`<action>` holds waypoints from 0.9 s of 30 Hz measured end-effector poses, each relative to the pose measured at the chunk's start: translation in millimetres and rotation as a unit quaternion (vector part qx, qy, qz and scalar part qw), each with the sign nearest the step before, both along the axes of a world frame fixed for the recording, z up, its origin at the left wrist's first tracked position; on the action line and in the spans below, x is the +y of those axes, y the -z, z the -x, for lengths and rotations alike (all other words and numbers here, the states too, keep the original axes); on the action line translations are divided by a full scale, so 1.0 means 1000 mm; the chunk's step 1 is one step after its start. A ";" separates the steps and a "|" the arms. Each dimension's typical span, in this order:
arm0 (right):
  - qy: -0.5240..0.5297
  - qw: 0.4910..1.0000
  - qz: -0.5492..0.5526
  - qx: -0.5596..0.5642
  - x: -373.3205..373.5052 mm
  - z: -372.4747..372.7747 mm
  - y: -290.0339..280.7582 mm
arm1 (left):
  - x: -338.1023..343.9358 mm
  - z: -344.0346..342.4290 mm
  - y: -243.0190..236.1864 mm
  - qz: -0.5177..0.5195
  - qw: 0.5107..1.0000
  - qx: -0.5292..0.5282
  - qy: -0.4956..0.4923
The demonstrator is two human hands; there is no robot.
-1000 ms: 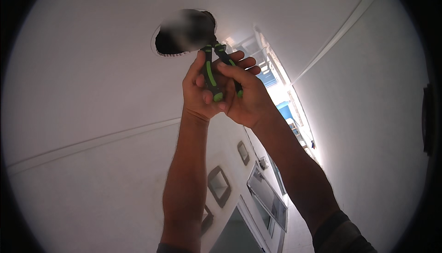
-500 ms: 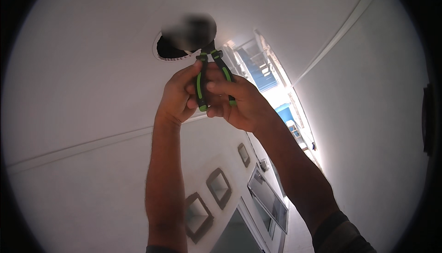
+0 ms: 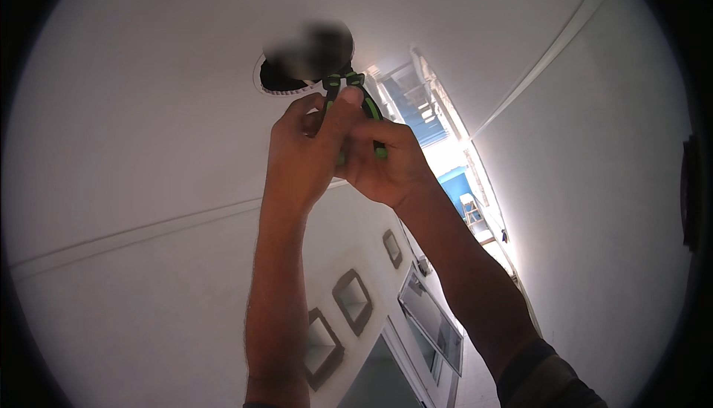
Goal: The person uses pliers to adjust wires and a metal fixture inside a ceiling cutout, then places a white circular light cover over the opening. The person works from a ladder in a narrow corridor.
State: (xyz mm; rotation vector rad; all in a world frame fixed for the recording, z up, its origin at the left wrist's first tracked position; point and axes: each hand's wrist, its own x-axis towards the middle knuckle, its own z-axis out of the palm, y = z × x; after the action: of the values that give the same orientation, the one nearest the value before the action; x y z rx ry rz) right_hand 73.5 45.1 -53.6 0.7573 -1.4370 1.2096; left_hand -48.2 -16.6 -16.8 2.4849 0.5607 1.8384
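Both my arms reach up to a round hole (image 3: 281, 79) cut in the white ceiling. A pair of pliers (image 3: 373, 109) with black and green handles points up at the hole's right edge. My right hand (image 3: 394, 167) is wrapped round the handles from the right and below. My left hand (image 3: 301, 152) closes on them from the left, its thumb laid across the upper part of the handles. A grey smear blurs the pliers' jaws and much of the hole, so what the jaws touch cannot be made out.
Below my arms, the white wall has several framed square openings (image 3: 353, 302) and an open window sash (image 3: 432, 320). At the right a bright gap shows a blue wall (image 3: 457, 185) and a stepladder (image 3: 469, 207). A pale strip (image 3: 535, 66) runs along the ceiling edge.
My left hand has shifted right and its thumb has come up over the pliers' handles. The pliers have moved slightly up and right, their handles now closer together.
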 end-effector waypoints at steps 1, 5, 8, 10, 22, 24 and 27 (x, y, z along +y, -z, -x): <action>-0.012 1.000 0.003 0.012 -0.003 0.003 0.000 | 0.000 -0.002 0.011 -0.045 0.999 -0.016 -0.025; 0.038 0.998 0.027 -0.034 0.000 -0.003 -0.005 | 0.002 -0.013 0.030 -0.085 0.993 -0.029 -0.071; 0.158 0.982 0.094 -0.052 -0.013 -0.013 -0.003 | 0.010 -0.023 0.030 -0.031 0.998 -0.049 0.028; 0.378 0.921 0.025 -0.087 -0.023 -0.018 -0.010 | 0.019 -0.028 0.023 -0.017 0.987 -0.062 0.149; 0.809 0.542 0.007 -0.225 -0.087 0.001 -0.034 | 0.078 -0.039 0.021 0.111 0.799 -0.071 0.587; 0.747 0.638 0.033 -0.181 -0.056 -0.023 -0.033 | 0.067 -0.046 0.019 0.092 0.846 -0.077 0.519; 0.447 0.884 0.072 -0.115 -0.045 -0.042 -0.018 | 0.017 -0.042 0.026 0.011 0.973 -0.090 0.212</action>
State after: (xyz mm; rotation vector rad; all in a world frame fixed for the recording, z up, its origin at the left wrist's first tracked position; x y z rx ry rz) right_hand 115.9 0.0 -35.8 -0.1930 -1.5883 0.6617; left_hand -5.8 0.7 -43.2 2.1705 0.0356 1.8344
